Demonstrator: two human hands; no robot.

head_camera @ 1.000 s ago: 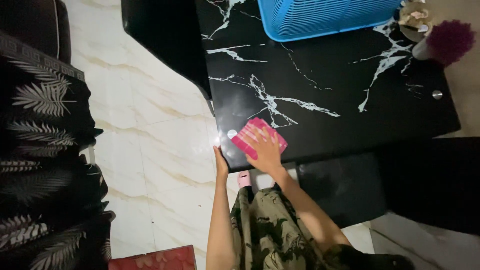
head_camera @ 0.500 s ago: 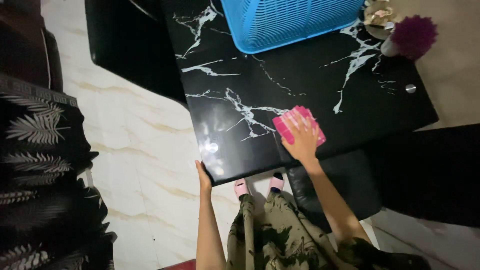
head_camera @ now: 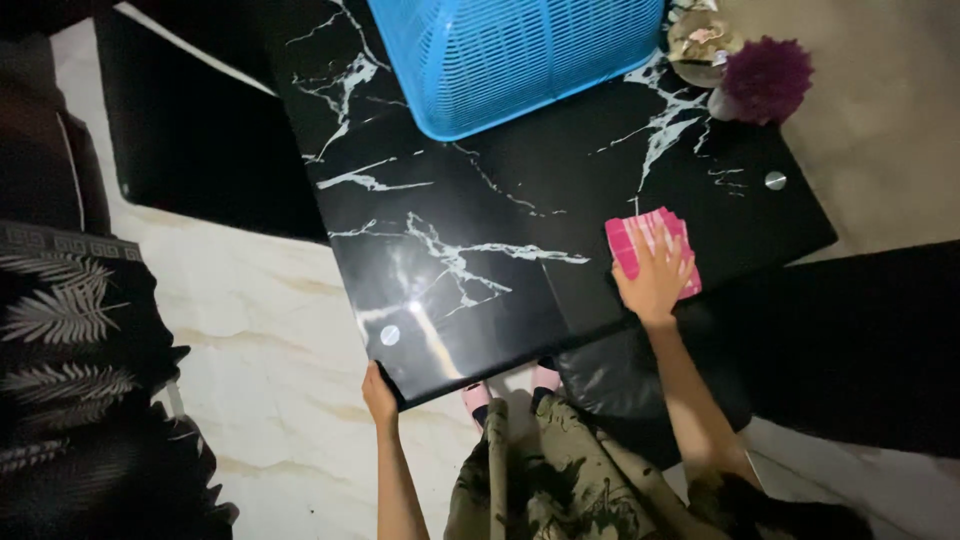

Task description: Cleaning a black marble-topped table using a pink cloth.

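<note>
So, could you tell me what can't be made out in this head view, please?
- Pink cloth: its middle is hidden under the right hand.
- Blue basket: cut off by the top edge, contents unseen.
- Left hand: fingertips hidden behind the black marble table corner.
- Purple ornament: too dim to identify.

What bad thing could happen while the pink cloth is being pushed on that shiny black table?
The right hand presses the pink cloth close to the table edge, so it might slide off. A wider sweep could bump the blue basket or the purple flower near the far corner.
</note>
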